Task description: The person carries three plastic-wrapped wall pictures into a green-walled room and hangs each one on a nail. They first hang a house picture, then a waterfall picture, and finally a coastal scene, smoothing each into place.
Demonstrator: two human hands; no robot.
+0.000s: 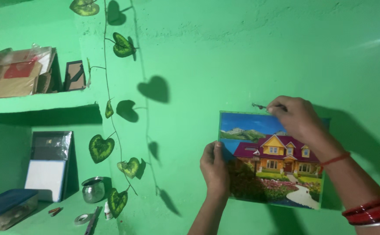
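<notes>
Hanging step, mid-frame right: left hand (215, 167) clamped on house picture (271, 160) edge, flat against green wall (225, 52) — right hand (295, 116) fingers pinched together at nail (258, 105). Next likely needs top edge hooked there.

A leafy vine (111, 109) hangs down the green wall (225, 48). The upper shelf (38, 103) holds paper packets (14, 74) and a small frame (75, 75). Below stand a board (48, 167), a steel pot (93, 189), a lidded box (7, 208) and a tape roll (82, 219) (partly shadowed).
</notes>
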